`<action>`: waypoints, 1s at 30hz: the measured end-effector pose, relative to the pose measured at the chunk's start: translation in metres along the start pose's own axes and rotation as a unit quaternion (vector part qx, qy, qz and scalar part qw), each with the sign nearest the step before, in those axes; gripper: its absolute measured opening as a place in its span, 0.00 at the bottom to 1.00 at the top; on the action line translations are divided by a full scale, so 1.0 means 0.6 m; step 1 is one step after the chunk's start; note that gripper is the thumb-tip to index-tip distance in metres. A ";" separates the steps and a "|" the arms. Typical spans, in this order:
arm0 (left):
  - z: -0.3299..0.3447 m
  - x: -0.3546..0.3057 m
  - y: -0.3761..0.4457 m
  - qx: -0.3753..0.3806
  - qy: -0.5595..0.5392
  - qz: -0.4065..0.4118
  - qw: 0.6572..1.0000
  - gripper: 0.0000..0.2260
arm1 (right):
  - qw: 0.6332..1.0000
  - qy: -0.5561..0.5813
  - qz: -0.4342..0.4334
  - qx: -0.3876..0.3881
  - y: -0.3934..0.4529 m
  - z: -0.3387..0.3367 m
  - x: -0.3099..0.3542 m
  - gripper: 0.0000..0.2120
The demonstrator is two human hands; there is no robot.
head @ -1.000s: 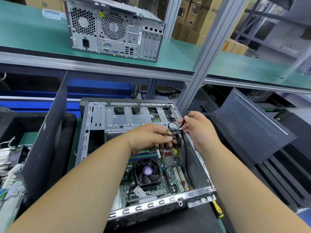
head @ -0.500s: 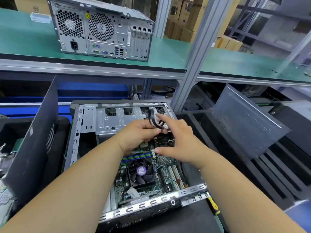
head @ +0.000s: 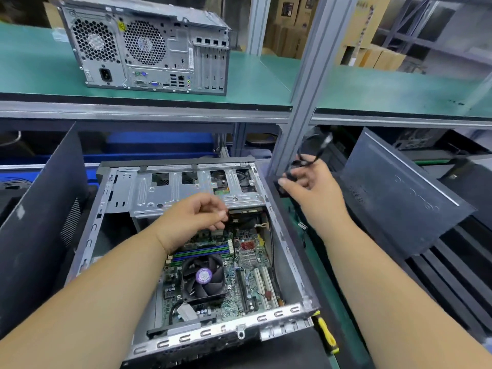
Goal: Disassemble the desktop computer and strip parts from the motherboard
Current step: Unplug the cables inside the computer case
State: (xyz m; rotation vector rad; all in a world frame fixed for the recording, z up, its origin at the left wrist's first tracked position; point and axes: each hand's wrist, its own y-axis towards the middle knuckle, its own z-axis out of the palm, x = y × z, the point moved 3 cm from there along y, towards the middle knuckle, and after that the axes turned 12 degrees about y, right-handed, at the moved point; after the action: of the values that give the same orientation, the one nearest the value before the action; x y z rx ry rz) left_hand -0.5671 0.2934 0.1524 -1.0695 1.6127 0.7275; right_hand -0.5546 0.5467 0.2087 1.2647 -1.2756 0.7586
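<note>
Swinging away to the right of the frame, the right hand (head: 310, 183) now carries the freed black cable (head: 312, 155) pinched in its fingers, while the left hand (head: 195, 215), loosely curled and seemingly empty, hovers over the open case's (head: 87, 235) motherboard (head: 249, 258) at centre.

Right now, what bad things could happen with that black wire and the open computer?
The black cable that the right hand holds is swinging loose, so it might snag on the case edge. The left hand hovers low over the motherboard and could bump small parts. The screwdriver lies by the case and may get knocked.
</note>
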 end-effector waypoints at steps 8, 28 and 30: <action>0.023 0.016 0.003 0.032 0.357 -0.012 0.933 0.04 | 0.981 -0.092 0.171 0.016 0.067 -0.090 -0.188 0.29; 0.009 0.072 0.019 0.020 0.499 -0.132 0.856 0.05 | 0.967 -0.129 0.180 0.130 0.096 -0.019 -0.208 0.26; 0.006 0.074 0.018 0.023 0.515 -0.145 0.844 0.04 | 0.971 -0.109 0.157 0.142 0.090 -0.001 -0.179 0.24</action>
State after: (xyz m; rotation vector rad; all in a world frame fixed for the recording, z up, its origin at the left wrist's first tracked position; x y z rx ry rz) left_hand -0.5787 0.2884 0.1083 -1.7811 2.2295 -0.1829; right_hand -0.6277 0.5826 0.1200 1.4202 -1.6133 1.0813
